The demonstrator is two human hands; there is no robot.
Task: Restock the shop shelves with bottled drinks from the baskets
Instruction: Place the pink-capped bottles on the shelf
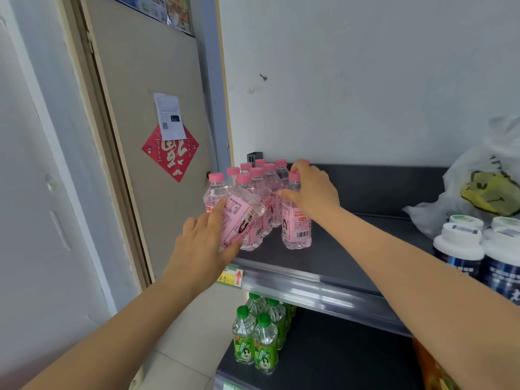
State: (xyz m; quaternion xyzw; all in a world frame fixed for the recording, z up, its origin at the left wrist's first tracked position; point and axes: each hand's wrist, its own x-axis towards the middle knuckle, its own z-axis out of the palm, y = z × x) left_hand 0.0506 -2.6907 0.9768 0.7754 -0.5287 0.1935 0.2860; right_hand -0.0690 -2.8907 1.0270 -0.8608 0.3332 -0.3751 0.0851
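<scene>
Several pink-capped, pink-labelled bottles (260, 190) stand in rows at the left end of the dark top shelf (351, 249). My left hand (202, 243) grips one more pink bottle (239, 218), tilted with its cap up to the left, at the shelf's left front corner. My right hand (312, 192) wraps the neck and shoulder of an upright pink bottle (297, 226) standing just right of the group. No basket is in view.
Green-capped bottles (259, 342) fill the left of the shelf below. White-capped dark jars (461, 249) and a white plastic bag (484, 178) sit at the top shelf's right. A door with a red paper (170, 153) is left; a price strip (295, 288) edges the shelf.
</scene>
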